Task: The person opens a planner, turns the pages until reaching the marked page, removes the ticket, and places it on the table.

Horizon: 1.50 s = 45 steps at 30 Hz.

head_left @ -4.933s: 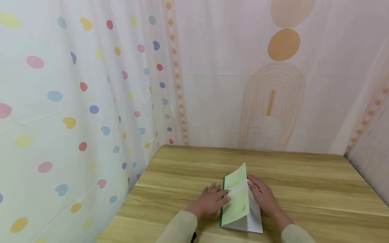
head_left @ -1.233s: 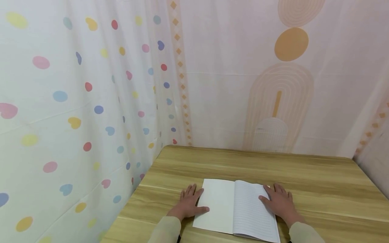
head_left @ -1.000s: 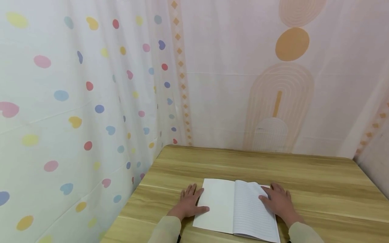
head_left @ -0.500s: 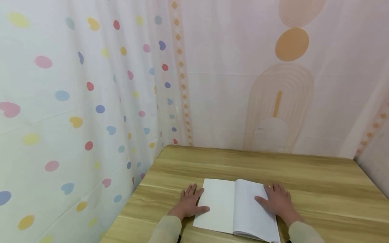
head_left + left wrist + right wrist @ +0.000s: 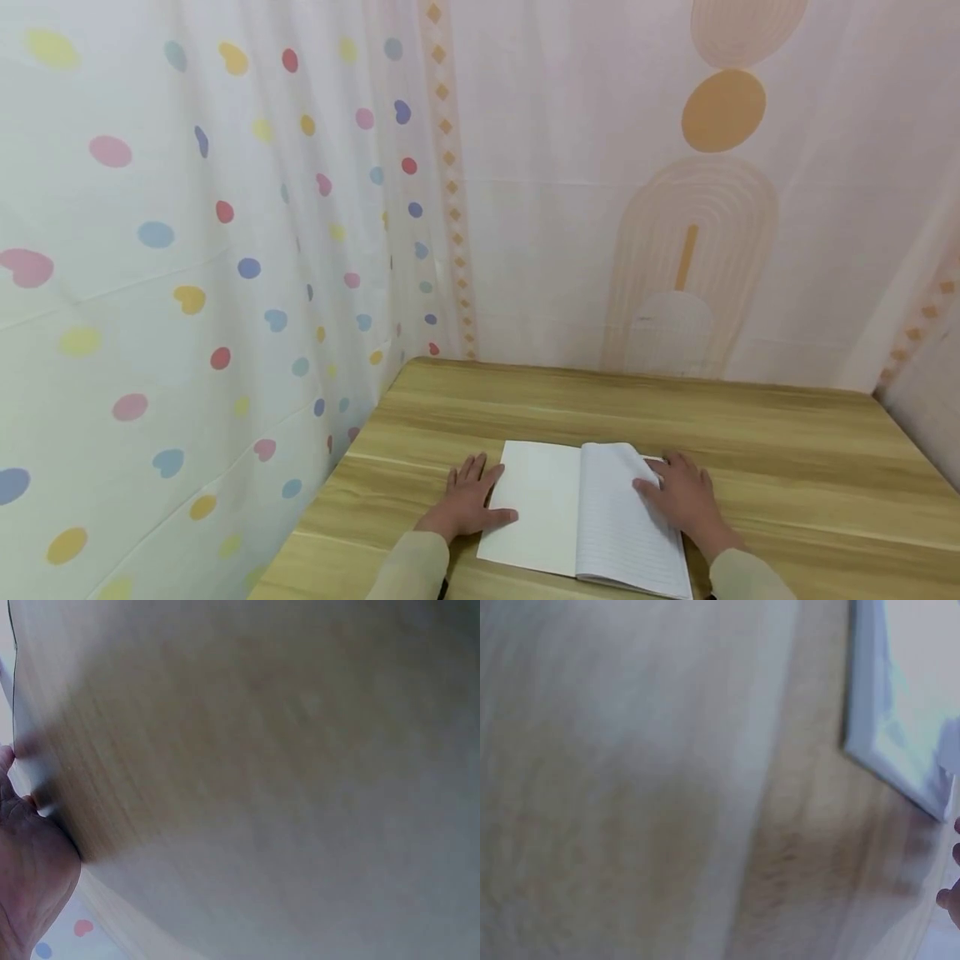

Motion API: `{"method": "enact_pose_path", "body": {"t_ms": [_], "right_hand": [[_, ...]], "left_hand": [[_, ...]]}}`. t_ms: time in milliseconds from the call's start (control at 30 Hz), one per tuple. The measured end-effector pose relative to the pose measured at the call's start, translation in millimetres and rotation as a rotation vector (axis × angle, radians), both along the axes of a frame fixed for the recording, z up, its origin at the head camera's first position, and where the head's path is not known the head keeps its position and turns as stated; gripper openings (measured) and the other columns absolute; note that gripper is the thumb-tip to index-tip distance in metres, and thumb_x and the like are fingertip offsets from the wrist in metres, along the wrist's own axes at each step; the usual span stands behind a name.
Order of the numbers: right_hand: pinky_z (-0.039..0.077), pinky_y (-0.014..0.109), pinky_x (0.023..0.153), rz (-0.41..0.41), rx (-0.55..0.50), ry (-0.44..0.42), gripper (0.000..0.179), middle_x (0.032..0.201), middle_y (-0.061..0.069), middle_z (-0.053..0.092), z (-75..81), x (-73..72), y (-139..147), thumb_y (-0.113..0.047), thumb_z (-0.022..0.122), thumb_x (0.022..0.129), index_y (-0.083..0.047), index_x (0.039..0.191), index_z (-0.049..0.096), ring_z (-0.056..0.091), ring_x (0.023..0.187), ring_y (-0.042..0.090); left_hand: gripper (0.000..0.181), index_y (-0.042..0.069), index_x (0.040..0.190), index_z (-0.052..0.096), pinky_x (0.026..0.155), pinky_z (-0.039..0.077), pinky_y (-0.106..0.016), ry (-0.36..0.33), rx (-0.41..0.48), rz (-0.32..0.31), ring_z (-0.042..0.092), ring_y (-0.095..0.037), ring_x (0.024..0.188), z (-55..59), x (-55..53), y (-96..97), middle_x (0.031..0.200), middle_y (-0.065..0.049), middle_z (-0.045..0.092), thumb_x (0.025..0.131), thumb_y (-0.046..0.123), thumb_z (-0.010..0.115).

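A notebook lies open on the wooden table, a blank white side at left and a lined page at right. My left hand rests with spread fingers at its left edge, the thumb across the blank side. At the upper right corner, my right hand pinches the lined page between thumb and index finger; the corner is bent up, showing paper beneath. In the left wrist view, part of the left hand lies against the table. The right wrist view catches the notebook's corner and a few fingertips.
The wooden table extends beyond the notebook and to both sides. A curtain with coloured dots hangs along the left, and a pale patterned curtain hangs behind the table's far edge.
Earlier the green cover was being opened; now the notebook lies spread. Over the last second the right thumb slid in and back, and the page's corner bent up. The left hand stayed still.
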State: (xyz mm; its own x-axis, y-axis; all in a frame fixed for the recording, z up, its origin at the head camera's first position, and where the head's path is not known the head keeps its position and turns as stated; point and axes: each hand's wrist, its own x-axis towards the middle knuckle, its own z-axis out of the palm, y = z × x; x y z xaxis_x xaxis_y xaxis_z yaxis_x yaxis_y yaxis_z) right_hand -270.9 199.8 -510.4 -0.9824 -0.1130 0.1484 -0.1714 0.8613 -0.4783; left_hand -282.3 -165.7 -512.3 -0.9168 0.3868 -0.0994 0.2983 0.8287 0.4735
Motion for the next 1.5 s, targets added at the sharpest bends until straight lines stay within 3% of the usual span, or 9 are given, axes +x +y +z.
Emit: {"method": "enact_pose_path", "body": {"t_ms": [233, 433, 700, 800, 1000, 1100, 1200, 1300, 1500], "right_hand": [[0.046, 0.054, 0.094, -0.042, -0.292, -0.042, 0.053, 0.123, 0.025, 0.063, 21.4, -4.2, -5, -0.034, 0.062, 0.098, 0.005, 0.133, 0.058, 0.059, 0.111, 0.041], [0.046, 0.031, 0.076, -0.064, -0.548, -0.056, 0.06, 0.109, 0.019, 0.065, 44.1, -5.1, -19, -0.03, 0.06, 0.101, 0.003, 0.147, 0.042, 0.055, 0.09, 0.021], [0.053, 0.037, 0.086, 0.035, -0.905, -0.078, 0.051, 0.122, 0.033, 0.06, 46.9, 2.1, -53, -0.016, 0.033, 0.11, 0.006, 0.154, 0.023, 0.067, 0.098, 0.023], [0.049, 0.049, 0.095, 0.098, -0.766, -0.057, 0.048, 0.121, 0.028, 0.064, 37.5, 6.3, -68, -0.019, 0.035, 0.109, 0.005, 0.152, 0.032, 0.065, 0.109, 0.035], [0.029, 0.064, 0.108, 0.336, -0.1, 0.048, 0.052, 0.135, 0.018, 0.059, 13.0, 20.0, -86, -0.04, 0.056, 0.1, -0.006, 0.141, 0.056, 0.049, 0.13, 0.042], [0.019, 0.069, 0.109, 0.425, 0.126, 0.049, 0.058, 0.143, 0.02, 0.051, 4.9, 25.5, -90, -0.048, 0.059, 0.096, -0.009, 0.139, 0.058, 0.04, 0.137, 0.042], [0.018, 0.069, 0.11, 0.432, 0.206, 0.033, 0.059, 0.146, 0.019, 0.049, 1.6, 28.7, -93, -0.05, 0.062, 0.093, -0.011, 0.137, 0.06, 0.037, 0.139, 0.041], [0.018, 0.069, 0.11, 0.42, 0.203, 0.034, 0.057, 0.146, 0.019, 0.049, 1.4, 29.4, -94, -0.049, 0.064, 0.093, -0.011, 0.136, 0.061, 0.036, 0.14, 0.04], [0.019, 0.069, 0.11, 0.407, 0.183, 0.035, 0.057, 0.146, 0.02, 0.048, -1.0, 28.2, -95, -0.047, 0.066, 0.091, -0.01, 0.134, 0.062, 0.036, 0.139, 0.042]], "left_hand": [[0.085, 0.008, 0.153, 0.038, 0.114, 0.004, -0.065, -0.012, 0.014, 0.008, 0.009, -0.046, 0.148, 0.3, -0.7, 2.3, 0.16, -0.028, 0.016, 0.088, 0.054, 0.069], [0.085, 0.008, 0.152, 0.039, 0.114, 0.005, -0.065, -0.006, 0.03, 0.009, 0.01, -0.046, 0.147, 1.3, -1.5, 2.4, 0.159, -0.028, 0.017, 0.087, 0.054, 0.069], [0.078, 0.005, 0.15, 0.041, 0.114, 0.004, -0.065, -0.015, 0.099, 0.016, 0.01, -0.046, 0.147, -0.6, -1.3, -1.9, 0.159, -0.027, 0.019, 0.09, 0.048, 0.068], [0.07, 0.004, 0.149, 0.043, 0.114, 0.003, -0.065, -0.012, 0.127, 0.017, 0.01, -0.047, 0.147, -1.6, -1.8, -2.3, 0.159, -0.028, 0.02, 0.095, 0.045, 0.062], [0.056, -0.003, 0.146, 0.044, 0.113, 0.001, -0.067, -0.002, 0.216, 0.064, 0.011, -0.049, 0.146, -4.2, -6.3, 0.1, 0.156, -0.029, 0.025, 0.11, 0.036, 0.028], [0.062, -0.007, 0.148, 0.039, 0.113, -0.002, -0.065, -0.028, 0.286, 0.113, 0.01, -0.047, 0.147, -5.0, -9.5, 1.8, 0.157, -0.029, 0.026, 0.11, 0.037, 0.017], [0.069, -0.006, 0.15, 0.034, 0.114, -0.002, -0.064, -0.038, 0.277, 0.122, 0.011, -0.046, 0.147, -5.8, -11.1, 2.5, 0.157, -0.028, 0.025, 0.107, 0.048, 0.028], [0.086, -0.001, 0.153, 0.031, 0.114, 0.001, -0.064, -0.022, 0.156, 0.08, 0.011, -0.045, 0.147, -6.1, -10.1, 1.3, 0.159, -0.026, 0.022, 0.097, 0.061, 0.049], [0.091, 0.006, 0.152, 0.038, 0.114, 0.004, -0.065, -0.004, 0.056, 0.018, 0.01, -0.046, 0.147, -1.6, -3.2, 0.4, 0.159, -0.028, 0.019, 0.085, 0.057, 0.071]]}}
